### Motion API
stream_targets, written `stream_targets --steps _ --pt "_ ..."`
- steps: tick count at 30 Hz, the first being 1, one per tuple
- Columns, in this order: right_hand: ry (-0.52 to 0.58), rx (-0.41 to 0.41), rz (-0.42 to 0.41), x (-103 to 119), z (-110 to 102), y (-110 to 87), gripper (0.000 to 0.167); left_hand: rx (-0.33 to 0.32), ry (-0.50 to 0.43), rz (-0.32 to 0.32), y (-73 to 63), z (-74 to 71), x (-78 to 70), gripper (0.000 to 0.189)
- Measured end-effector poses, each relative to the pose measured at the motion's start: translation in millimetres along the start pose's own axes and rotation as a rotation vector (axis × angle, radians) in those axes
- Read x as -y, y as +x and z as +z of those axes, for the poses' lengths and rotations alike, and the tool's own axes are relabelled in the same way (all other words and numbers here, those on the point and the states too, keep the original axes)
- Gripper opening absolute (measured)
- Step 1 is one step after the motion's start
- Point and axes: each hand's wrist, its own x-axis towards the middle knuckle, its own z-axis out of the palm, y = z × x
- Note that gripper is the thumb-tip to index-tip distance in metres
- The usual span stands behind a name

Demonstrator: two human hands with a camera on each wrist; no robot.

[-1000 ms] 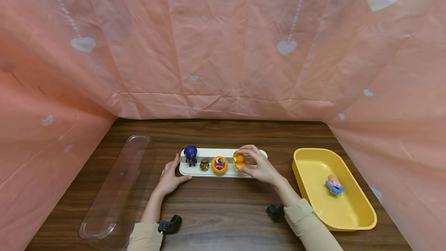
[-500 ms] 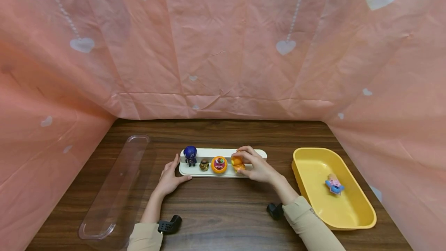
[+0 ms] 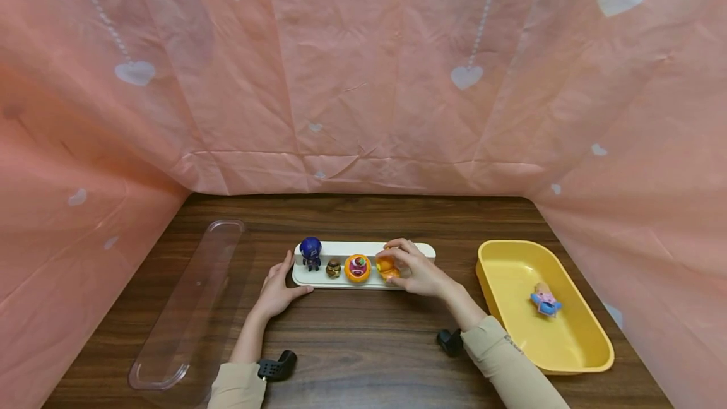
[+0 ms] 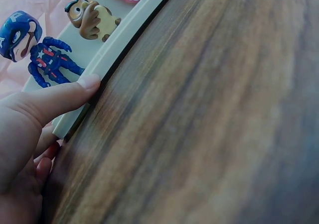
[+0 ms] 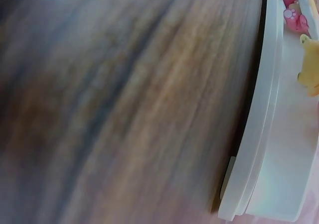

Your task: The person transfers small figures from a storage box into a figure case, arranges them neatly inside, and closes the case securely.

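Note:
A long white stepped display stand (image 3: 341,283) lies on the wooden table. My left hand (image 3: 276,293) grips its left end, thumb on the front rim and fingers round the side. Along it stand a blue-helmeted figurine (image 3: 310,254), a small brown owl figurine (image 3: 332,268) and a round orange-rimmed figurine with a pink middle (image 3: 358,268). To the right of these, my right hand (image 3: 419,272) pinches an orange-and-yellow figurine (image 3: 387,267) over the lower step, its fingers covering part of it. The right wrist view catches just a yellow edge of that figurine (image 5: 310,64).
A yellow tray (image 3: 596,352) on the right holds a pink-and-blue figurine (image 3: 546,301). At the left lies a long clear plastic cover (image 3: 187,308). Pink cloth (image 3: 363,81) with white hearts hangs behind the table and along both sides.
My right hand has shifted slightly left with the orange-and-yellow figurine, bringing it nearer the round one. The left hand keeps its place on the stand.

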Motion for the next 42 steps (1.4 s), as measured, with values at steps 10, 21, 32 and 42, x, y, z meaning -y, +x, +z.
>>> stream_targets --steps 10,21,32,42 --pt "0.018 0.082 0.032 0.1 0.5 -0.3 0.044 0.006 0.002 0.004 -1.2 -1.0 -1.3 0.106" --pt "-0.059 0.063 -0.012 -4.0 1.5 -1.9 0.044 0.0 0.005 0.006 -0.9 -1.2 -2.0 0.107" --pt "-0.027 0.047 0.009 0.6 -2.3 -0.8 0.045 0.007 -0.009 -0.002 -1.2 -1.6 -1.7 0.107" --pt "-0.159 0.059 -0.041 4.6 -3.1 5.5 0.041 0.006 0.0 0.006 -0.7 -1.2 -1.0 0.107"
